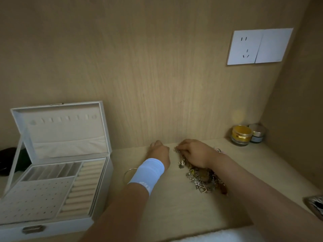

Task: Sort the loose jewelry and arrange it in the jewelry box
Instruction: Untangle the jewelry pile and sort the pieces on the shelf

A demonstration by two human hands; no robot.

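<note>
A white jewelry box [97, 173] stands open at the left, its lid raised; inside are slots, ring rolls and a perforated earring panel, all bare. A tangled pile of loose jewelry [202, 179] with chains and a heart charm lies on the wooden shelf right of centre. My right hand [194, 154] rests on the far end of the pile, fingers curled on a chain. My left hand [160, 152], with a pale blue wristband, lies on the shelf left of the pile, fingers curled and hidden from view. A thin bangle [128, 172] lies beside my left wrist.
Two small cosmetic jars [242, 135] stand in the back right corner. A wall socket [258, 47] sits high on the back panel. A dark object [7, 160] lies left of the box. A patterned item [315, 204] shows at the right edge.
</note>
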